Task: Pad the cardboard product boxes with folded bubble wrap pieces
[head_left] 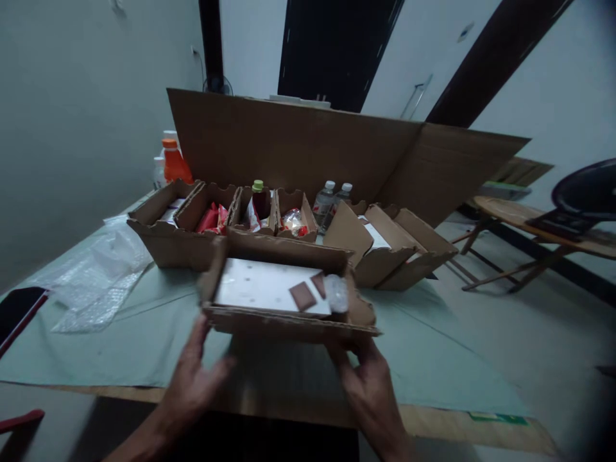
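You are looking at a shallow, open-topped cardboard tray [283,321], brown, with rough cut edges and low walls. It is sitting roughly level, raised a little above the green-covered tabletop [120,346], its long side facing you. A white sheet [260,285] with a few small dark dots is lining its floor. Two small brown rectangular pieces [303,296] are lying flat on that sheet toward the tray's right end, close together. Just beside them, in the right corner, a small clear plastic item [335,292] is resting; its exact kind is too blurred to tell. The near wall is sagging slightly toward the right.
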The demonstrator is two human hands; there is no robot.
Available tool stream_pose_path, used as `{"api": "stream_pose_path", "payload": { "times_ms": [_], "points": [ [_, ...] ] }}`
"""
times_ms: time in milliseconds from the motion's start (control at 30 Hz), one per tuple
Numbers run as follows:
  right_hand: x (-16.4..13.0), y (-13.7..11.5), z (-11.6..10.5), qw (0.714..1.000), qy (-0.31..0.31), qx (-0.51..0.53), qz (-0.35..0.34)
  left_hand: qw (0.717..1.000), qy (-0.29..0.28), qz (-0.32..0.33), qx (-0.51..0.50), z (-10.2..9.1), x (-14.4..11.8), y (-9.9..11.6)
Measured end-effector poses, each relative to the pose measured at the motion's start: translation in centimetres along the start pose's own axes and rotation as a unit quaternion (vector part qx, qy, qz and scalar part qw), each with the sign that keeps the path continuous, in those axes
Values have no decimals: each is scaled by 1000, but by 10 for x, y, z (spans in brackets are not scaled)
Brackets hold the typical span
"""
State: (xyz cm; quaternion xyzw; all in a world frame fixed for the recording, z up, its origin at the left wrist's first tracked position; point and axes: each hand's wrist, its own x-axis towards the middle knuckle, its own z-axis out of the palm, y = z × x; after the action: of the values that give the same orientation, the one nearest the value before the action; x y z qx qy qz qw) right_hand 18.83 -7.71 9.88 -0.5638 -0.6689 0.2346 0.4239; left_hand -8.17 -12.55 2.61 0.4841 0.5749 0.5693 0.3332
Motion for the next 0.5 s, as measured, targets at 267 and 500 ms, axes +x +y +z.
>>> {"api": "stream_pose_path", "payload": {
  "times_ms": [267, 500],
  "points": [
    [67, -47, -18, 997, 35, 26, -65, 992, 36, 117, -41, 20, 53, 83],
    [-7, 3, -33, 998, 41, -35, 28, 997, -60, 42, -17, 30, 4, 31]
  ]
}}
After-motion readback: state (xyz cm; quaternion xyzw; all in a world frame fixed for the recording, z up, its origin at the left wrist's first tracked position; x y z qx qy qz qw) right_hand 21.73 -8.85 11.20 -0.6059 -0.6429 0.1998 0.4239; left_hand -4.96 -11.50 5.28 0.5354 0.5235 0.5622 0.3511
